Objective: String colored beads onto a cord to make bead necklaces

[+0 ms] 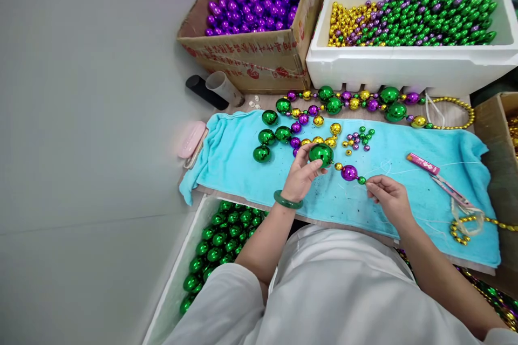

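Observation:
My left hand (303, 172) is closed around a large shiny green bead (321, 156) above the turquoise towel. From that bead a short line runs right: a small gold bead (338, 166), a purple bead (349, 173) and a small green bead (362, 180). At the right end, my right hand (386, 197) pinches the line close by the small green bead; the string between the fingertips is too thin to make out. Loose large green beads (266, 137) and purple and gold beads lie beyond my left hand, with a cluster of small beads (356, 140) farther right.
Beads fill a cardboard box (259, 56), a white foam box (408, 67) and a tub of green beads (218, 240). A strung bead necklace (390, 95) lies along the back. Scissors (451, 190) and a pink-labelled cutter-like item (423, 163) rest on the towel (238, 172).

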`<state>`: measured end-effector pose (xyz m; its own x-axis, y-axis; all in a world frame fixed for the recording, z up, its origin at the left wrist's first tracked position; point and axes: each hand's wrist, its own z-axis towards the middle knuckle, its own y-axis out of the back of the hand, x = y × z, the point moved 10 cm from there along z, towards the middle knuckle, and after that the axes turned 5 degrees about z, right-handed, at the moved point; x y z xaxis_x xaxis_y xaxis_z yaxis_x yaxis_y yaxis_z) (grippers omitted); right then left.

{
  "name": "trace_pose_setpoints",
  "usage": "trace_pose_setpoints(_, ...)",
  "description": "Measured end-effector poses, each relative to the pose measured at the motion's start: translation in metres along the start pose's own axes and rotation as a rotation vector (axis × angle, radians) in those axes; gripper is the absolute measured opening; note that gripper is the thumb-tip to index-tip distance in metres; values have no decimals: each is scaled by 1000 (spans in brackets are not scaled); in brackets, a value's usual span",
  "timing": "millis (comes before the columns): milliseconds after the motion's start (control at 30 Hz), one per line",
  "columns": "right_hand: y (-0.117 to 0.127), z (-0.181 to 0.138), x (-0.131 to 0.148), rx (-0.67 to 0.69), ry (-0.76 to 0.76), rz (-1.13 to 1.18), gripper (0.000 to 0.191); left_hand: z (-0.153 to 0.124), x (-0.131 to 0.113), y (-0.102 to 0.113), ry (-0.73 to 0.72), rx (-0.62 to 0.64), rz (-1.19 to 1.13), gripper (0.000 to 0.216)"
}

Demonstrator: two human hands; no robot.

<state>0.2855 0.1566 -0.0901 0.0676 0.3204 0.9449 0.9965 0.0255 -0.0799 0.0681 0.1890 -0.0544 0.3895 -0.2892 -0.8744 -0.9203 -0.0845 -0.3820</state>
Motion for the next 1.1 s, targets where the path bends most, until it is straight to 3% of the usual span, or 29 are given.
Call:
trace_pose_setpoints(333, 7, 6, -7, 39, -8, -4, 23, -3, -15, -14, -113, 61, 91, 52)
trace_pose_setpoints(567, 1, 5, -29, 70, -149, 147, 25, -7, -12, -23, -63, 100, 22, 54)
trace_pose_setpoints(700, 0, 4, -33, 72, -144, 149, 25, -9, -21, -24, -145, 66, 94, 53)
trace_pose_setpoints(867, -1, 6, -41, 120, -202, 217, 27, -12, -18, -33, -79, 122, 36, 55)
trace_pose_setpoints(1033, -1, 7, -45, 103, -216, 274, 27, -17, -27, -41, -177, 137, 69, 54)
trace_pose_setpoints(1100, -4, 7, -44, 115, -203, 267, 27, -18, -26, -43, -155, 140, 53, 52)
